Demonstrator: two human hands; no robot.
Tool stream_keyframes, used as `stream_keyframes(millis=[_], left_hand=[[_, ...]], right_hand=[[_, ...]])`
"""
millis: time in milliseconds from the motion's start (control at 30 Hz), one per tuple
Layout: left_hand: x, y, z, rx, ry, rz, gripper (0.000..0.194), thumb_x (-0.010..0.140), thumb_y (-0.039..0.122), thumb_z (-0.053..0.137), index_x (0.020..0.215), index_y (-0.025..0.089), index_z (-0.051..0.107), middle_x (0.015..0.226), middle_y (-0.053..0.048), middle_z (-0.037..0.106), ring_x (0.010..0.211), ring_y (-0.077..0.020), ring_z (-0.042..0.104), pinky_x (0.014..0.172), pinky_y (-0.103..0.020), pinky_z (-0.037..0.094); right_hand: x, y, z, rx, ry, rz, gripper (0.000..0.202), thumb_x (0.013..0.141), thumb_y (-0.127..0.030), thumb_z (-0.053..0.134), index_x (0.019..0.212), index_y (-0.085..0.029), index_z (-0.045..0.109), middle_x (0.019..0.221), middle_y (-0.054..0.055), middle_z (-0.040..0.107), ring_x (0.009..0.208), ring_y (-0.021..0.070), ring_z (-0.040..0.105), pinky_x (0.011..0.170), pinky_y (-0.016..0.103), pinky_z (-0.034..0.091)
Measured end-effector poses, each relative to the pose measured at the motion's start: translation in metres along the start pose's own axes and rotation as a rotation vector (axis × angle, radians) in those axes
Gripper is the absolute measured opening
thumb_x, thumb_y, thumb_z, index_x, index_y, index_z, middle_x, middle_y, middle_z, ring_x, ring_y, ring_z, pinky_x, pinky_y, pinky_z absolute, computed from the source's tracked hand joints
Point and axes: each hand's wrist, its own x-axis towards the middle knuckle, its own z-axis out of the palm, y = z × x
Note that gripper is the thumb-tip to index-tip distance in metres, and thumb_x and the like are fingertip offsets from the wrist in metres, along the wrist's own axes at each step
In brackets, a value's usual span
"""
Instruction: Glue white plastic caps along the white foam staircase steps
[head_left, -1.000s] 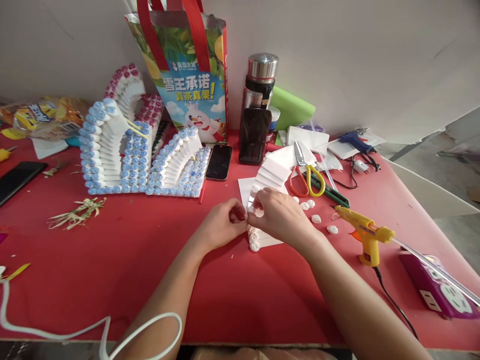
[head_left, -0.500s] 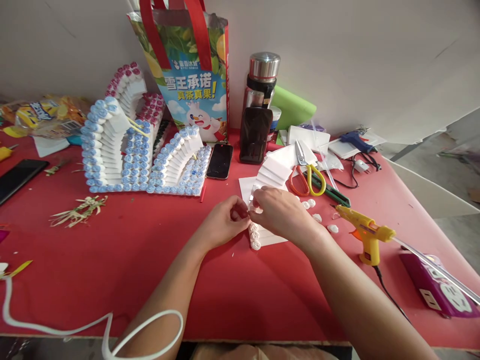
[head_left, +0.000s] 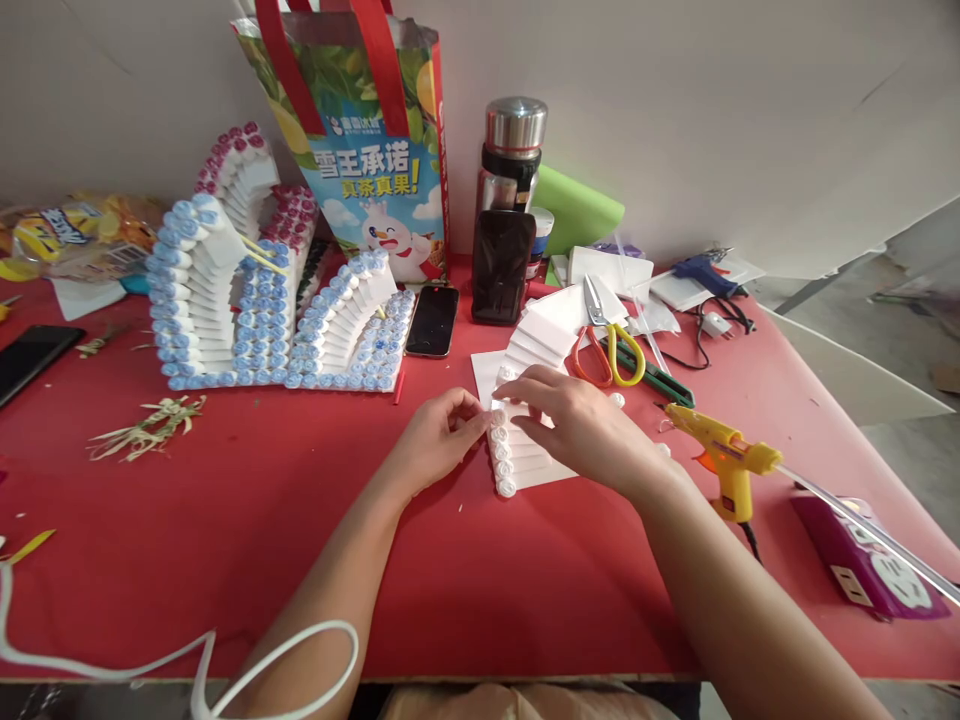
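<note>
A white layered piece [head_left: 529,462] lies on the red table, with a column of small white rosettes [head_left: 502,467] along its left edge. My left hand [head_left: 442,440] is at that edge, thumb and forefinger pinched at the upper rosette [head_left: 498,419]. Over the piece hovers my right hand [head_left: 574,425], its fingers apart and holding nothing I can see; it hides part of the layers. Behind it, stepped white slabs [head_left: 541,338] fan upward. A loose rosette [head_left: 616,400] rests to the right.
Scissors [head_left: 609,350] and a green cutter [head_left: 667,385] lie behind my right hand. A yellow glue gun [head_left: 724,450] and purple power strip [head_left: 862,560] are at right. Blue-and-white models [head_left: 262,320], a phone [head_left: 433,320], a thermos [head_left: 516,130] and a bag [head_left: 375,170] stand farther back.
My right hand has lifted off the column and shifted right, its fingers spreading. More white rosettes now show. My left hand stays at the edge; the whole view has shifted slightly.
</note>
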Motion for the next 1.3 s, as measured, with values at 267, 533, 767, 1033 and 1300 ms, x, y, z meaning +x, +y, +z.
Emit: stream_keyframes(millis=[267,533,767,1033,1300], left_hand=[[-0.003,-0.002,0.001,-0.022,-0.051,-0.049,0.034,0.078,0.052,0.076,0.088,0.021,0.065,0.074,0.002,0.06,0.066,-0.0136,0.054,0.056,-0.024,0.042],[-0.004,0.003,0.005,-0.021,0.01,-0.04,0.029,0.076,0.045,0.078,0.08,0.019,0.067,0.075,-0.001,0.066,0.064,-0.0141,0.056,0.058,-0.026,0.044],[-0.005,0.003,0.006,0.0,0.023,-0.059,0.023,0.078,0.04,0.075,0.081,0.019,0.068,0.069,-0.002,0.068,0.061,-0.0173,0.063,0.058,-0.028,0.047],[-0.007,0.003,0.008,0.006,0.027,-0.035,0.022,0.078,0.038,0.075,0.077,0.019,0.066,0.067,-0.002,0.069,0.061,-0.0184,0.065,0.058,-0.029,0.049],[-0.006,0.0,0.007,0.076,0.053,-0.001,0.022,0.079,0.039,0.074,0.075,0.019,0.066,0.07,-0.003,0.07,0.064,-0.0195,0.067,0.06,-0.029,0.048]], right_hand=[[0.006,0.0,0.009,-0.008,-0.073,-0.087,0.023,0.094,-0.009,0.058,0.108,-0.021,0.073,0.111,0.008,0.064,0.087,0.0168,0.065,0.07,0.027,0.044],[0.007,0.002,0.009,0.065,-0.073,-0.143,0.019,0.098,-0.011,0.055,0.099,-0.016,0.073,0.103,0.01,0.063,0.088,0.0171,0.063,0.073,0.027,0.046],[0.01,0.001,0.01,-0.026,-0.103,-0.18,0.022,0.096,-0.005,0.052,0.097,-0.014,0.072,0.095,0.008,0.059,0.079,0.0149,0.056,0.069,0.026,0.041],[0.012,0.003,0.009,-0.107,-0.138,-0.247,0.023,0.095,-0.003,0.048,0.096,-0.012,0.07,0.095,0.009,0.056,0.074,0.0141,0.05,0.066,0.026,0.038],[0.012,0.004,0.011,-0.129,-0.137,-0.276,0.026,0.097,-0.004,0.044,0.097,-0.012,0.069,0.096,0.009,0.055,0.075,0.0145,0.049,0.067,0.027,0.038]])
